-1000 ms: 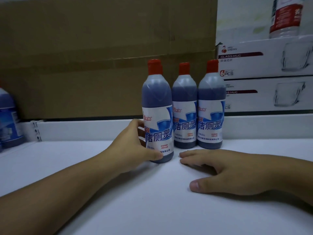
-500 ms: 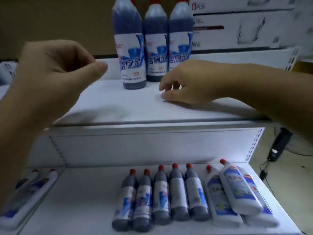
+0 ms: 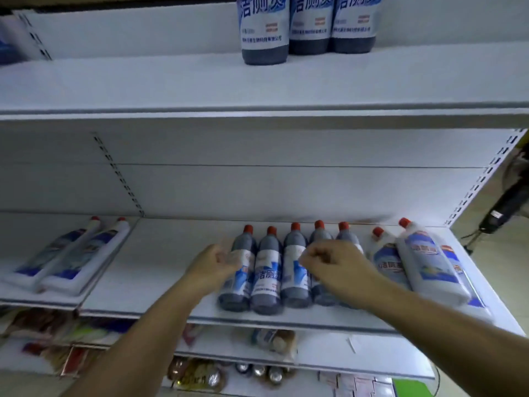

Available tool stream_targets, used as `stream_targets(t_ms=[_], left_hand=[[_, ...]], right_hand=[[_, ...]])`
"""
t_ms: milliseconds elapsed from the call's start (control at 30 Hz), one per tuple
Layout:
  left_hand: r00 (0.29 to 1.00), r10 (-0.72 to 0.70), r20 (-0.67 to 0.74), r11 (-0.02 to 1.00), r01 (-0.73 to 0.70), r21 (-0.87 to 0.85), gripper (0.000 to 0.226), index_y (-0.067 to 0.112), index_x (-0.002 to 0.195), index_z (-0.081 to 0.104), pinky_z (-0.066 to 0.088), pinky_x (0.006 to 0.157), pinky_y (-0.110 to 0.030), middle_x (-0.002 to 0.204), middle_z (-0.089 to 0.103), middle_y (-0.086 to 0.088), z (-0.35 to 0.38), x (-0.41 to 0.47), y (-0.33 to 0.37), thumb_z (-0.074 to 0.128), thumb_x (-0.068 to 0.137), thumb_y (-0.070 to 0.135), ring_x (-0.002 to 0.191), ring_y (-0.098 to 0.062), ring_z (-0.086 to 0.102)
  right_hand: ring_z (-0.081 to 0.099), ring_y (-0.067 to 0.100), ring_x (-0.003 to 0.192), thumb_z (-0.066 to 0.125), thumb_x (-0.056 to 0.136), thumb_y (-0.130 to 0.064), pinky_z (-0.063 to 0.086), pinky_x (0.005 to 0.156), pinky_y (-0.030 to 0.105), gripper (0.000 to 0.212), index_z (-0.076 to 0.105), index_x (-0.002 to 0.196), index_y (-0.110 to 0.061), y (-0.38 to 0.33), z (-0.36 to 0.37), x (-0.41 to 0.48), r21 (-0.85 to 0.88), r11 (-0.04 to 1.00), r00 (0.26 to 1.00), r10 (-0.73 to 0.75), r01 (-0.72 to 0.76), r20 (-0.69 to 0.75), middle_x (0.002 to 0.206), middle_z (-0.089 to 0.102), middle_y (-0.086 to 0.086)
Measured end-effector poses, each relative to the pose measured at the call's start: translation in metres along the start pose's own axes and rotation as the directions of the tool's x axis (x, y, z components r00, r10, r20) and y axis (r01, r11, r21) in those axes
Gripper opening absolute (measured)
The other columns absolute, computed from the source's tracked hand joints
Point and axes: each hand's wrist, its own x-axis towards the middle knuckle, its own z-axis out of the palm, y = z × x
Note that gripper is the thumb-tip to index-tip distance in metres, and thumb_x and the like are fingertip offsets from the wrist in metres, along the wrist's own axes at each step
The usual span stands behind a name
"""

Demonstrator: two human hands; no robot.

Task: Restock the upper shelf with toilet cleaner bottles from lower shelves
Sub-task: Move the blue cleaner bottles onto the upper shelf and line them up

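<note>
Both hands down at the lower shelf, bottles right under them

My left hand (image 3: 214,266) is up against the leftmost of five dark toilet cleaner bottles (image 3: 267,270) lying side by side, red caps pointing away from me, on the lower shelf (image 3: 160,267). The fingers are curled but it's blurry, so I can't tell if it's actually gripping. My right hand (image 3: 340,266) is curled over the fourth and fifth ones, same deal, can't tell. White bottles (image 3: 429,267) lie just right of the row, another white pair (image 3: 86,253) well off to the left. Further up, three standing bottles (image 3: 310,27) sit on the upper shelf (image 3: 171,81), tops cut off.
</note>
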Motion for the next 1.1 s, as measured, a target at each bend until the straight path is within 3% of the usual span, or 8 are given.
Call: stream_targets(t_ms=[100, 167, 400, 533, 700, 800, 900, 1100], left_hand=[[0.979, -0.136, 0.155, 0.987, 0.146, -0.060, 0.035, 0.012, 0.102, 0.060, 0.052, 0.080, -0.033, 0.099, 0.068, -0.007, 0.025, 0.014, -0.029, 0.073, 0.078, 0.033, 0.086, -0.020, 0.063], [0.974, -0.158, 0.161, 0.984, 0.169, -0.051, 0.051, 0.012, 0.108, 0.057, 0.052, 0.084, -0.035, 0.106, 0.066, -0.005, 0.034, 0.017, -0.038, 0.079, 0.070, 0.037, 0.091, -0.020, 0.063], [0.958, -0.230, 0.170, 0.967, 0.245, -0.071, 0.060, 0.011, 0.109, 0.055, 0.052, 0.078, -0.031, 0.105, 0.066, -0.005, 0.028, 0.024, -0.045, 0.084, 0.063, 0.035, 0.088, -0.018, 0.063], [0.938, -0.283, 0.199, 0.933, 0.318, -0.171, 0.051, 0.006, 0.107, 0.058, 0.045, 0.061, -0.024, 0.096, 0.066, -0.005, 0.020, 0.023, -0.046, 0.082, 0.068, 0.029, 0.078, -0.014, 0.061], [0.902, -0.315, 0.295, 0.811, 0.417, -0.411, 0.035, 0.007, 0.102, 0.059, 0.048, 0.049, -0.025, 0.089, 0.068, -0.007, 0.005, -0.005, -0.051, 0.077, 0.074, 0.017, 0.077, -0.019, 0.065], [0.894, -0.243, 0.376, 0.678, 0.434, -0.593, 0.052, -0.001, 0.112, 0.059, 0.057, 0.070, -0.038, 0.102, 0.070, -0.018, 0.000, -0.031, -0.059, 0.077, 0.064, 0.010, 0.093, -0.031, 0.068], [0.906, -0.161, 0.393, 0.654, 0.396, -0.645, 0.056, -0.002, 0.114, 0.059, 0.056, 0.083, -0.042, 0.106, 0.071, -0.019, -0.002, -0.060, -0.058, 0.074, 0.060, 0.008, 0.098, -0.033, 0.067], [0.960, 0.000, 0.281, 0.606, 0.224, -0.764, 0.034, -0.001, 0.099, 0.063, 0.061, 0.067, -0.031, 0.084, 0.076, -0.013, -0.003, -0.124, -0.034, 0.067, 0.066, -0.007, 0.076, -0.023, 0.073]], right_hand=[[0.056, 0.013, 0.062, 0.056, 0.088, -0.020, 0.051, 0.063, 0.029, 0.017, 0.064, 0.078, -0.009, 0.038, 0.073, 0.016, 0.213, 0.872, 0.872, 0.358, -0.440, 0.335, 0.071, 0.059, 0.004], [0.056, 0.020, 0.063, 0.059, 0.083, -0.016, 0.051, 0.061, 0.037, 0.010, 0.061, 0.076, -0.010, 0.049, 0.111, 0.016, 0.355, 0.744, 0.821, 0.475, -0.567, 0.316, 0.071, 0.058, 0.007], [0.061, 0.028, 0.093, 0.066, 0.081, -0.036, 0.051, 0.071, 0.036, 0.039, 0.058, 0.109, -0.010, 0.022, 0.167, 0.029, 0.739, 0.299, 0.672, 0.689, -0.604, 0.271, 0.104, 0.066, 0.009], [0.058, 0.023, 0.083, 0.061, 0.084, -0.050, 0.049, 0.067, 0.031, 0.043, 0.056, 0.105, -0.013, 0.011, 0.174, 0.037, 0.745, 0.270, 0.593, 0.779, -0.611, 0.204, 0.100, 0.063, 0.008], [0.065, 0.028, 0.093, 0.074, 0.077, -0.033, 0.055, 0.086, 0.043, 0.046, 0.056, 0.109, -0.005, 0.015, 0.171, 0.032, 0.775, 0.227, 0.665, 0.681, -0.589, 0.306, 0.106, 0.066, 0.013], [0.065, 0.031, 0.097, 0.076, 0.076, -0.020, 0.058, 0.071, 0.042, 0.048, 0.052, 0.114, -0.005, 0.026, 0.150, 0.019, 0.786, 0.115, 0.690, 0.566, -0.607, 0.451, 0.111, 0.065, 0.017], [0.066, 0.029, 0.099, 0.080, 0.065, -0.018, 0.056, 0.066, 0.038, 0.056, 0.058, 0.115, -0.006, 0.034, 0.132, 0.000, 0.709, 0.190, 0.713, 0.400, -0.679, 0.575, 0.109, 0.070, 0.015], [0.066, 0.033, 0.102, 0.083, 0.057, -0.008, 0.058, 0.079, 0.047, 0.072, 0.054, 0.124, -0.004, 0.040, 0.086, -0.033, 0.736, 0.240, 0.763, 0.032, -0.633, 0.645, 0.116, 0.068, 0.019]])
